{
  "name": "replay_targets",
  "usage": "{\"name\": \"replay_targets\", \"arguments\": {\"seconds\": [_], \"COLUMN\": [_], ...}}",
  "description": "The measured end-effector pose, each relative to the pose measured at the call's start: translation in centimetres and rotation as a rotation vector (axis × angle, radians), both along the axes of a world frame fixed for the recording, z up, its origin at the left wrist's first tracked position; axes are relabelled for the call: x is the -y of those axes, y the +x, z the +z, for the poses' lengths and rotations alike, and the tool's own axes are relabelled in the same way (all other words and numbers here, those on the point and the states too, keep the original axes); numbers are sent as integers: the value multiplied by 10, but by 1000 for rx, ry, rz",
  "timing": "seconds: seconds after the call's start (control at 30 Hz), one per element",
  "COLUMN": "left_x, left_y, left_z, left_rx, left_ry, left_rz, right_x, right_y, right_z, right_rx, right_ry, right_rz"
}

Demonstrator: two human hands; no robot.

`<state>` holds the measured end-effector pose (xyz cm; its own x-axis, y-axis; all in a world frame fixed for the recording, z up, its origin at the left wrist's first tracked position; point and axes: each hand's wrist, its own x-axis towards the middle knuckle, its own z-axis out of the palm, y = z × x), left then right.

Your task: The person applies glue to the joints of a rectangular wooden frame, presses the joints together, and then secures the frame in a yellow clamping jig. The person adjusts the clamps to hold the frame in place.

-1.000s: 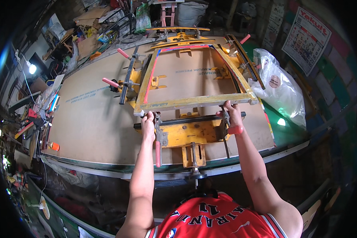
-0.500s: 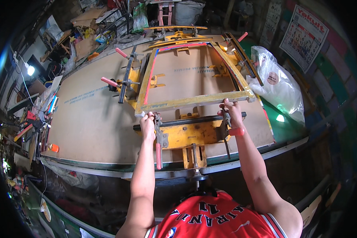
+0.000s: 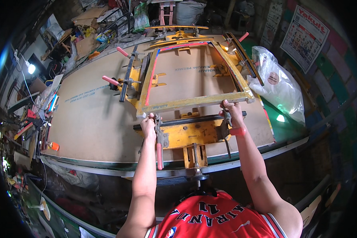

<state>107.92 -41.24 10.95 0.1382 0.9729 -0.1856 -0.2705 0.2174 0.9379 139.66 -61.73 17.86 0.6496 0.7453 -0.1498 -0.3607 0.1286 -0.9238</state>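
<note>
A rectangular wooden frame (image 3: 186, 102) with an open middle and red and blue edging rests across a yellow metal stretching jig. Its near bar lies just above the jig's near yellow clamp bar (image 3: 188, 133). At the frame's near left corner is my left hand (image 3: 148, 127), its fingers closed at the underside, beside an upright toggle clamp (image 3: 159, 139) with a pink handle. My right hand (image 3: 234, 113) grips the near bar toward its right end, thumb and fingers bent. Next to that wrist is a second toggle clamp (image 3: 226, 125) with a red handle.
Brown printed board (image 3: 87, 131) covers the table beneath the jig. More pink-handled clamps (image 3: 114, 81) stand along the jig's left side. A clear plastic bag (image 3: 275, 79) lies at the right. Clutter (image 3: 31, 119) lines the left edge, with an orange-capped item (image 3: 54, 146) nearby.
Both hands stay at the frame's near bar. My left hand has dropped very slightly at the corner; the frame looks almost unmoved.
</note>
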Motion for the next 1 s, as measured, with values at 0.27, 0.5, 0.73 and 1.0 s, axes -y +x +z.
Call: {"name": "replay_targets", "arguments": {"seconds": [0.27,0.5,0.73,1.0], "left_x": [0,-4,-5,-31], "left_y": [2,0,5,-5], "left_z": [-2,0,-4,-25], "left_rx": [-3,-57,14,95], "left_ry": [-25,-65,-82,-168], "left_rz": [59,75,148,232], "right_x": [1,0,1,-12], "right_y": [2,2,3,12], "right_z": [8,5,-21,-35], "right_rx": [9,-61,-98,11], "right_ry": [-99,-165,-196,-196], "right_rz": [-8,-3,-4,129]}}
